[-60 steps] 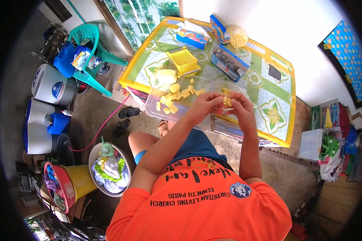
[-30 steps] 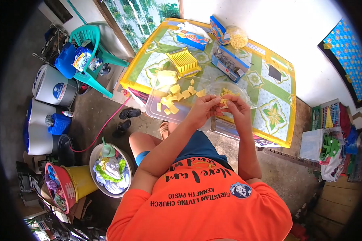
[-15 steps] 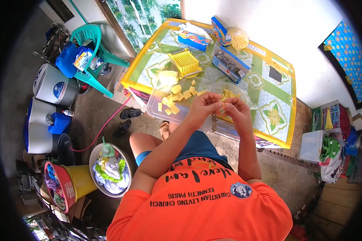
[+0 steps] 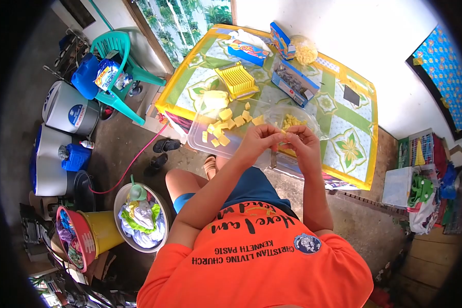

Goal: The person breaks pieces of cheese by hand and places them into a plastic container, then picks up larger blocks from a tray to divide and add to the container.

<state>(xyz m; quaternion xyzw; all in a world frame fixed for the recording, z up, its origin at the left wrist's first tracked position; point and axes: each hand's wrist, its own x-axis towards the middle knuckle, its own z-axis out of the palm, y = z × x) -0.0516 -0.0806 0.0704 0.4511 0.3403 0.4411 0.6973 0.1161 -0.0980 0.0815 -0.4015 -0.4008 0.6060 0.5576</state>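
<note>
My left hand (image 4: 261, 143) and my right hand (image 4: 304, 144) meet over the near edge of the table, fingertips pinched together. Between them shows a small yellow piece (image 4: 284, 132), mostly hidden by the fingers. Just below the fingertips a narrow blade-like strip (image 4: 273, 158) points down; its other end is covered. Left of my hands, several yellow chunks (image 4: 230, 123) lie on a clear plastic tray (image 4: 197, 134), beside a larger pale yellow block (image 4: 215, 99). Behind my fingers, smaller yellow bits (image 4: 292, 121) sit in a clear container (image 4: 317, 123).
On the flowered tablecloth (image 4: 348, 149) stand a yellow slotted rack (image 4: 237, 81), an open blue box (image 4: 294, 83) and a bowl of yellow pieces (image 4: 305, 51). A green chair (image 4: 119, 49) is at left. A laundry basin (image 4: 141, 218) rests on the floor.
Both hands stay together in nearly the same spot. The fingers have shifted slightly around the small yellow piece; the things on the table look unmoved.
</note>
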